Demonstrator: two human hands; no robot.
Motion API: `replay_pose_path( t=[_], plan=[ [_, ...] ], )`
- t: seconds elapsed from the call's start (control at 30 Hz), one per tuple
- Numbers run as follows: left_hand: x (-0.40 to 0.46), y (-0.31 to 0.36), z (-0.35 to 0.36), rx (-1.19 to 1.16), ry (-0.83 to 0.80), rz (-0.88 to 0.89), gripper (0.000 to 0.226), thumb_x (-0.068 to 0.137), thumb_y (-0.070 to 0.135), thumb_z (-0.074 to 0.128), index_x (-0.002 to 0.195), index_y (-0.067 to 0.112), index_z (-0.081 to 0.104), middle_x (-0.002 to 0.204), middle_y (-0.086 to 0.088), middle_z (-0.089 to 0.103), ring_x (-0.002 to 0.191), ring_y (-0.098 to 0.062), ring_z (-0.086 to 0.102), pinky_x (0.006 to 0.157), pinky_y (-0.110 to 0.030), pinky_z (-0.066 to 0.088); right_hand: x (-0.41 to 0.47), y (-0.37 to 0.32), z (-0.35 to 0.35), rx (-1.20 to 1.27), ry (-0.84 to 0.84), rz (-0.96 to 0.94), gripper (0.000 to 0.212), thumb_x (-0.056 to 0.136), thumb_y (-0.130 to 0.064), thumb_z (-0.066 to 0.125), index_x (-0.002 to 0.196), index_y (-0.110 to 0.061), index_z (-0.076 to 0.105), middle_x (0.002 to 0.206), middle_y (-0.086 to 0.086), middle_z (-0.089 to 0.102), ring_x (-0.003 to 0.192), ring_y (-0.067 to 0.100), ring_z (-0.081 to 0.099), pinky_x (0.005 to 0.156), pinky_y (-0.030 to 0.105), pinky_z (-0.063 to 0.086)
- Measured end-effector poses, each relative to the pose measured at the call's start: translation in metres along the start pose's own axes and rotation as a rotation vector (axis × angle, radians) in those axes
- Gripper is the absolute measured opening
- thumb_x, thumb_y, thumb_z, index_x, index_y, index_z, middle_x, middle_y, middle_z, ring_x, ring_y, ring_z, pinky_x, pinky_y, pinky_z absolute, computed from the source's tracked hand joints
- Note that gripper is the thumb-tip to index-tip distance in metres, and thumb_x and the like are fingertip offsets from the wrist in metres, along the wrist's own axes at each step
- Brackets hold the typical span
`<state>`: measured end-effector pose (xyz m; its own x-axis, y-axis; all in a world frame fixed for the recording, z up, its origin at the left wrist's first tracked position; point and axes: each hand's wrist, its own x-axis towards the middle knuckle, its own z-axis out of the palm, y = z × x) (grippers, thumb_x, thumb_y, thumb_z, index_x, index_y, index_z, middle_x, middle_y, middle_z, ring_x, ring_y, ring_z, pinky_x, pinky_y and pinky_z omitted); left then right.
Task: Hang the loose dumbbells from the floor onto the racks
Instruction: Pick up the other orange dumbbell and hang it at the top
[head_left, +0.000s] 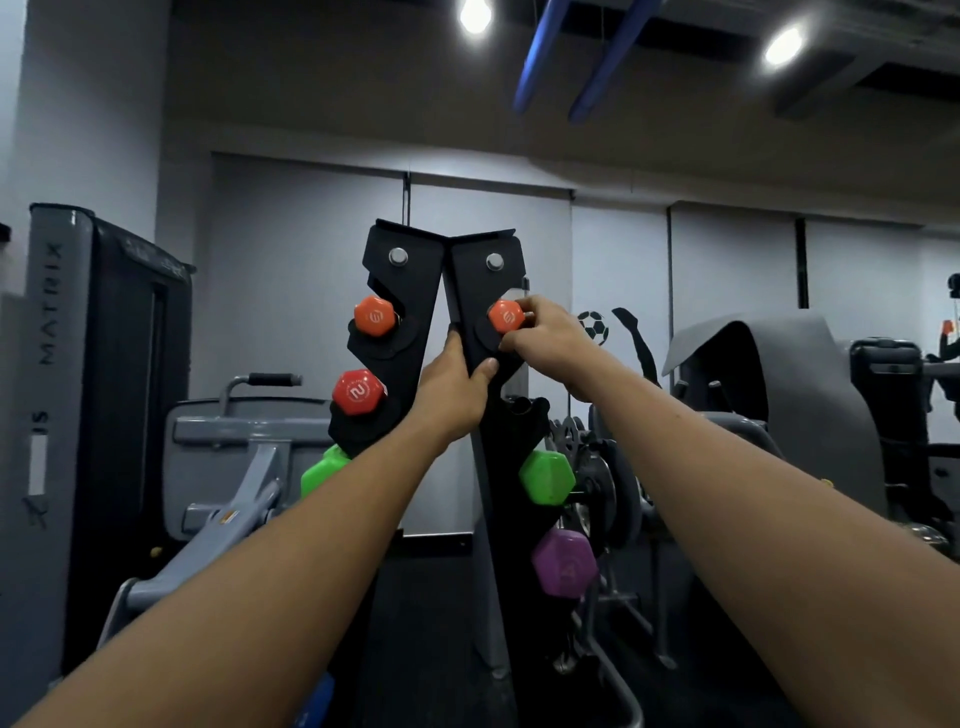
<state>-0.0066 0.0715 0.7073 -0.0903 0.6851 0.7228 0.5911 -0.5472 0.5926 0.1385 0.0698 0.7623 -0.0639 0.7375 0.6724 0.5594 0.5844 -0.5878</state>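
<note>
A black upright dumbbell rack (415, 291) stands straight ahead, its two slotted faces meeting in a V. My right hand (545, 338) grips an orange dumbbell (505, 316) at the top slot of the right face. My left hand (454, 395) clasps the rack's middle edge just below. On the left face sit another orange dumbbell (374, 316), a red dumbbell (358, 392) and a green dumbbell (324, 470). Lower on the right face hang a green dumbbell (546, 478) and a purple dumbbell (563, 564).
A grey weight machine (57, 389) marked MATRIX stands at the left, with a grey bench frame (228, 467) beside it. Another grey machine (769, 395) and weight plates (597, 478) sit to the right behind the rack. A wall runs behind.
</note>
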Motion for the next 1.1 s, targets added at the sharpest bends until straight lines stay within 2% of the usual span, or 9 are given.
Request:
replay_pose_path(
  t=[0.13,0.37,0.47,0.6,0.7,0.77,0.83,1.0,1.1],
  plan=[
    [-0.009,0.008,-0.01,0.019,-0.038,-0.025,0.056,0.108,0.031,0.053,0.158,0.018,0.032,0.149,-0.01,0.054,0.133,-0.029,0.052,0.089,-0.023,0.033,-0.002,-0.001,0.002,0.041,-0.011,0.014,0.064,0.073,-0.024,0.072,0.135,-0.024,0.056,0.117,0.003,0.067,0.111,0.026,0.064,0.101,0.049,0.054],
    [-0.025,0.023,-0.019,0.048,-0.082,-0.023,0.056,0.108,0.031,0.052,0.158,0.015,0.033,0.155,-0.01,0.05,0.139,-0.028,0.048,0.09,-0.021,0.031,-0.017,-0.001,0.0,0.08,0.067,0.052,0.075,0.079,-0.026,0.072,0.149,-0.019,0.045,0.134,0.004,0.062,0.12,0.024,0.06,0.103,0.039,0.05],
    [-0.04,0.025,-0.023,0.034,-0.118,-0.042,0.056,0.109,0.031,0.051,0.158,0.015,0.031,0.156,-0.011,0.048,0.14,-0.028,0.047,0.091,-0.022,0.031,-0.035,0.006,0.001,0.084,0.078,0.058,0.072,0.086,-0.026,0.071,0.152,-0.019,0.042,0.135,0.004,0.058,0.116,0.021,0.057,0.093,0.031,0.044],
    [-0.06,0.018,-0.029,0.051,-0.154,-0.012,0.06,0.107,0.033,0.053,0.161,0.018,0.029,0.156,-0.008,0.048,0.139,-0.026,0.049,0.095,-0.025,0.034,-0.062,0.013,0.006,0.145,0.154,0.029,0.064,0.088,-0.023,0.07,0.147,-0.021,0.046,0.132,-0.001,0.057,0.118,0.018,0.057,0.094,0.031,0.048],
    [-0.077,-0.002,-0.033,0.091,-0.167,-0.017,0.07,0.104,0.04,0.057,0.163,0.02,0.024,0.16,-0.007,0.045,0.144,-0.027,0.046,0.11,-0.032,0.04,-0.093,0.018,0.019,0.169,0.19,-0.02,0.059,0.089,-0.023,0.07,0.145,-0.023,0.049,0.134,-0.006,0.058,0.121,0.013,0.057,0.097,0.03,0.048],
    [-0.089,-0.016,-0.036,0.138,-0.175,-0.028,0.076,0.103,0.044,0.058,0.165,0.019,0.021,0.163,-0.008,0.04,0.148,-0.027,0.042,0.119,-0.04,0.037,-0.113,0.022,0.033,0.168,0.172,-0.056,0.056,0.089,-0.022,0.069,0.141,-0.026,0.052,0.133,-0.008,0.06,0.122,0.011,0.058,0.104,0.034,0.05],
    [-0.098,-0.026,-0.038,0.201,-0.178,-0.015,0.075,0.103,0.042,0.058,0.165,0.016,0.022,0.163,-0.011,0.04,0.148,-0.029,0.042,0.12,-0.039,0.036,-0.13,0.024,0.045,0.16,0.126,-0.083,0.053,0.088,-0.02,0.069,0.139,-0.026,0.054,0.129,-0.009,0.063,0.12,0.01,0.06,0.106,0.033,0.05],
    [-0.129,-0.041,-0.037,0.344,-0.214,0.032,0.072,0.104,0.033,0.058,0.163,0.011,0.025,0.154,-0.019,0.049,0.142,-0.035,0.047,0.115,-0.038,0.039,-0.165,0.034,0.062,0.102,0.056,-0.091,0.043,0.091,-0.014,0.069,0.132,-0.018,0.06,0.11,-0.012,0.063,0.101,0.004,0.063,0.092,0.015,0.051],
    [-0.157,-0.062,-0.029,0.404,-0.241,0.03,0.073,0.102,0.033,0.061,0.162,0.009,0.027,0.158,-0.019,0.045,0.144,-0.037,0.044,0.116,-0.043,0.039,-0.191,0.051,0.082,0.059,0.026,-0.08,0.047,0.088,-0.012,0.068,0.134,-0.017,0.06,0.118,-0.003,0.066,0.107,0.011,0.065,0.099,0.027,0.052]
  ],
)
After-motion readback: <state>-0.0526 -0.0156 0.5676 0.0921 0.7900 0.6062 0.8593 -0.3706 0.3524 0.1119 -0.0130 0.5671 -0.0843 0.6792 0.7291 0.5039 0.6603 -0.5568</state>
